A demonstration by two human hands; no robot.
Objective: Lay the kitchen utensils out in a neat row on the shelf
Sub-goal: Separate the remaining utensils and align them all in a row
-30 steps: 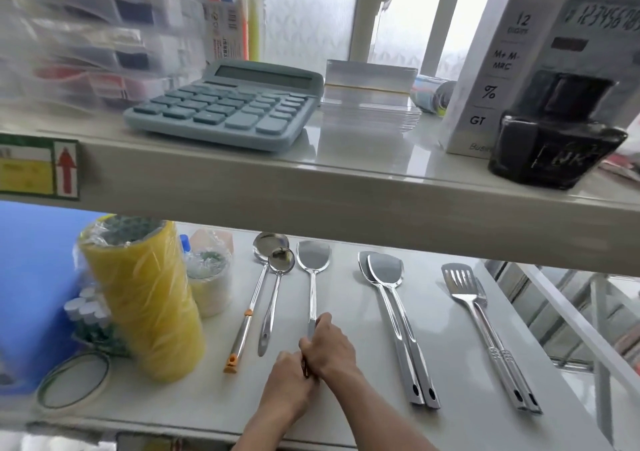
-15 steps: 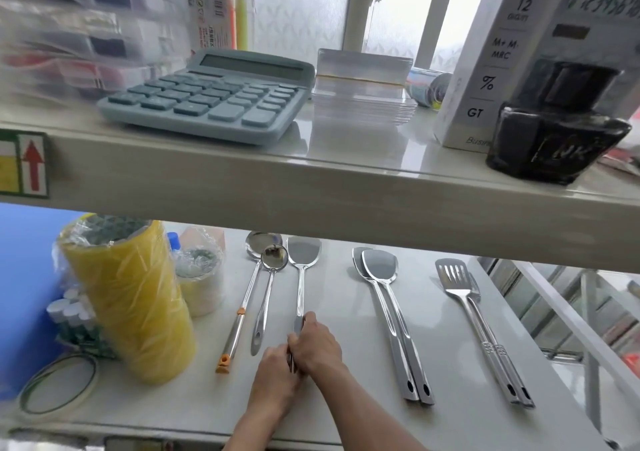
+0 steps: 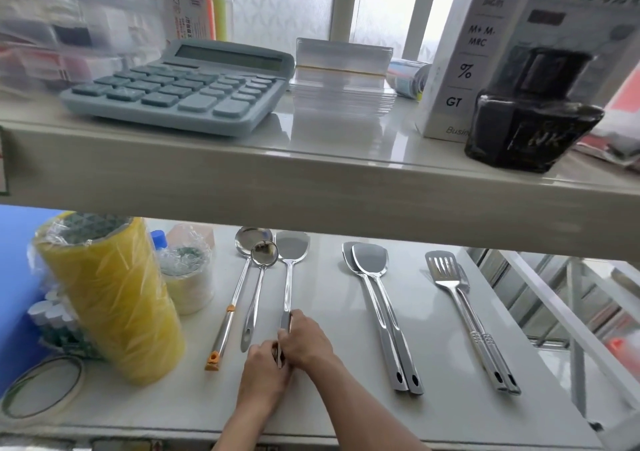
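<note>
Steel utensils lie side by side on the lower shelf (image 3: 346,405), handles toward me. From the left: a ladle with an orange-tipped handle (image 3: 230,308), a smaller ladle (image 3: 258,291), a flat turner (image 3: 290,263), two stacked spatulas (image 3: 377,298) and two stacked slotted turners (image 3: 460,308). My left hand (image 3: 265,369) and my right hand (image 3: 304,341) both grip the handle of the flat turner, which lies flat on the shelf close beside the smaller ladle.
A tall yellow tape stack (image 3: 110,298), a white tape roll (image 3: 188,280) and a loose tape ring (image 3: 41,384) crowd the shelf's left. The upper shelf (image 3: 311,187) overhangs, holding a blue calculator (image 3: 180,86), a calculator box (image 3: 485,52) and an ink bottle (image 3: 530,131).
Both hands stay on the flat turner's handle; the turner has edged slightly left, closer to the smaller ladle. The camera has shifted a little.
</note>
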